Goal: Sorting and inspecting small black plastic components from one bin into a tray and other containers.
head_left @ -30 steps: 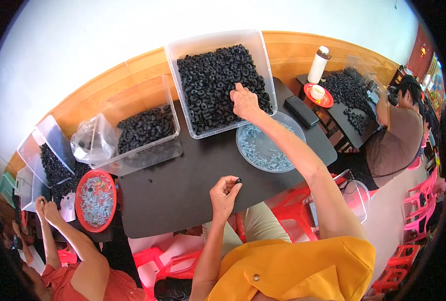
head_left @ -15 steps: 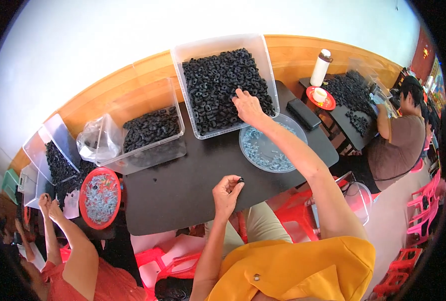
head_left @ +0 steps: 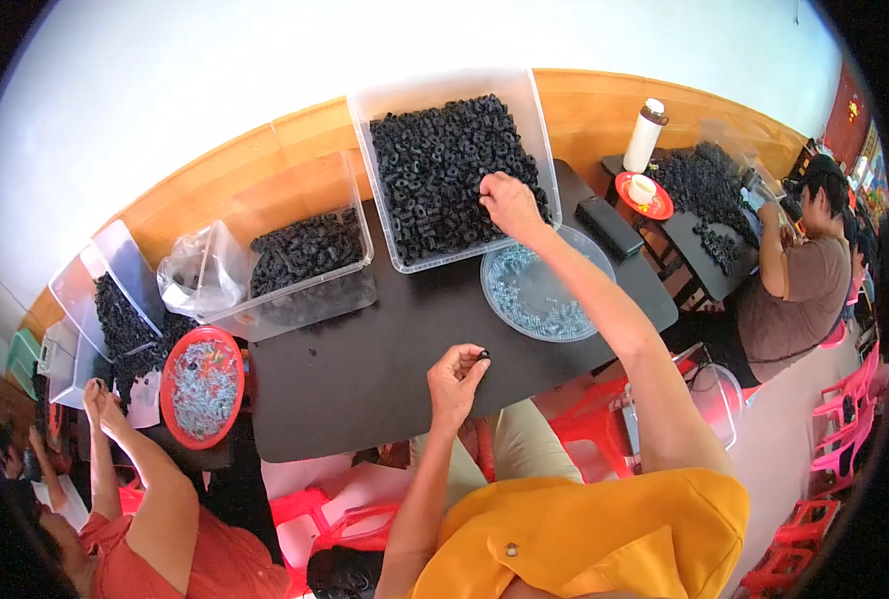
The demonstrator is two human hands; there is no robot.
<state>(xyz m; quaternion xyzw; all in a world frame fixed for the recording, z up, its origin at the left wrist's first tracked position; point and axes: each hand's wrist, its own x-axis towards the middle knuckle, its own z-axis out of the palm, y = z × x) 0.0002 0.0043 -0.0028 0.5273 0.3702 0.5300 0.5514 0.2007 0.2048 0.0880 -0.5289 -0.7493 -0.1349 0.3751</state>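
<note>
My left hand is closed over the near side of the dark table, pinching a small black part between thumb and fingertips. Over the front right of a clear bin heaped with small black ring-like parts, my right hand has its thumb and fingers drawn together. What those fingertips hold, if anything, blends into the dark heap. Beneath my right forearm stands a round clear tray with many small, pale, shiny pieces.
A second clear bin of black parts stands left, beside a plastic bag. A black case lies right of the big bin. Co-workers sit at both sides; a red tray is left, a white flask right.
My right hand's fingers, looser over the black parts before, are now drawn together, and the hand has shifted slightly right. My left hand stays nearly in place with its part.
</note>
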